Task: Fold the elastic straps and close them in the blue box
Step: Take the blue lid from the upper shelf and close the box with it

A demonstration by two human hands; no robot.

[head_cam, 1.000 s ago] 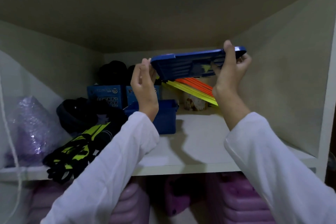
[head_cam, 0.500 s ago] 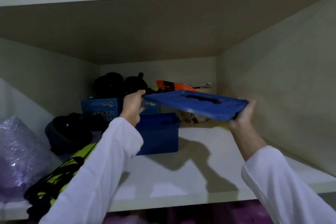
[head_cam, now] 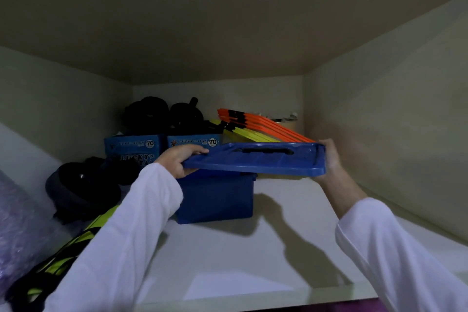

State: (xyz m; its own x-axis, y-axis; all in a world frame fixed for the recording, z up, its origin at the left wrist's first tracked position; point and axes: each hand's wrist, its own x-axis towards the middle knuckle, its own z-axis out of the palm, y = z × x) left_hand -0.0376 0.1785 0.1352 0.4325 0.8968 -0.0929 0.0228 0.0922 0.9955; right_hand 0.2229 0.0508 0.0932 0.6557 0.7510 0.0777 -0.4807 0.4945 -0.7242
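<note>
Since the earlier frame, the blue lid (head_cam: 255, 158) has come down from a tilted position to nearly level, and it now sits just above the blue box (head_cam: 215, 197) at frame centre, overhanging the box to the right. Left hand (head_cam: 178, 159) grasps the lid's left edge, thumb on top and fingers curled beneath. Right hand (head_cam: 330, 159) grasps the lid's right edge, fingers wrapped round its end. Both arms wear white sleeves (head_cam: 395, 248). The box stands on the white shelf (head_cam: 253, 261); its contents are hidden by the lid, so the elastic straps cannot be seen. Behind the lid, orange and yellow slats (head_cam: 258, 126) lean toward the rear wall. Two blue cartons (head_cam: 136, 147) marked "LUCKY STAR 70" stand left of centre, with dark round objects (head_cam: 162, 114) above them.
</note>
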